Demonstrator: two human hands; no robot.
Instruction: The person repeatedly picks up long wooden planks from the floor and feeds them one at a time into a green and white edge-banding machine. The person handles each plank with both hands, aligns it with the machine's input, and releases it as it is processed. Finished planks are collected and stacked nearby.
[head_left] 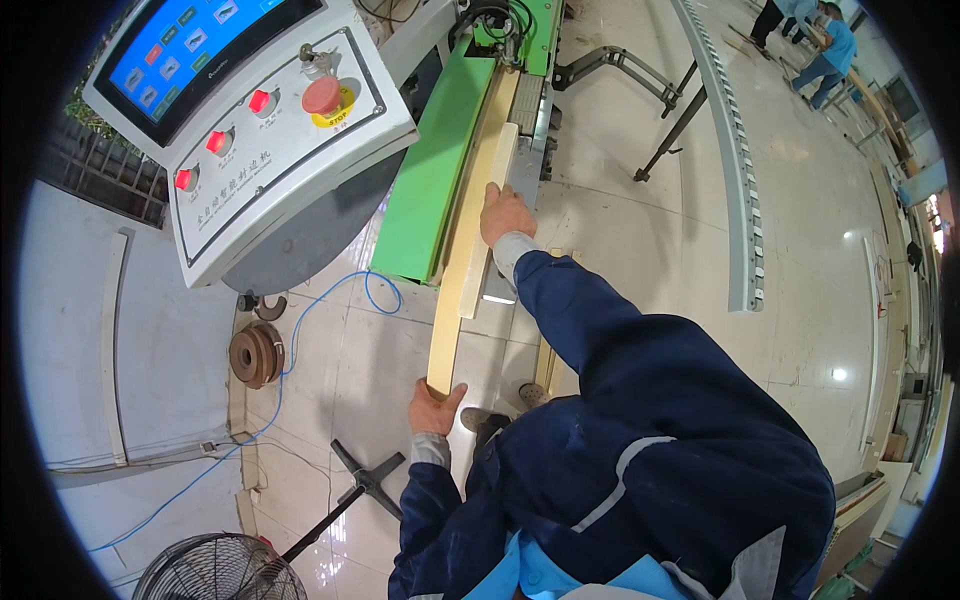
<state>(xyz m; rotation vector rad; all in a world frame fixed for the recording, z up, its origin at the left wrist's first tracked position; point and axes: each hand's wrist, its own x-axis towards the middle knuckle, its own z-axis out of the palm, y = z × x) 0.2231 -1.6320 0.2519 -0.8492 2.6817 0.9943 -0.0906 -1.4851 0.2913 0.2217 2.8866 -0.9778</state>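
Observation:
A long, narrow pale-yellow board (446, 345) runs from near my body up into the green machine (437, 165), along the edge of its green cover. My left hand (435, 408) is closed around the board's near end, with the thumb on its right side. A shorter pale strip (480, 270) lies alongside the board's right side. Farther up, my right hand (507, 214) grips this shorter strip with bent fingers, next to the machine's metal bed. The undersides of both pieces are hidden.
A control panel (290, 150) with a screen, red buttons and a stop knob overhangs at upper left. A grey roller rail (735, 170) stands to the right. A fan (215, 570), blue hose (310, 310) and brown rolls (256, 355) lie left. People (825, 60) work far right.

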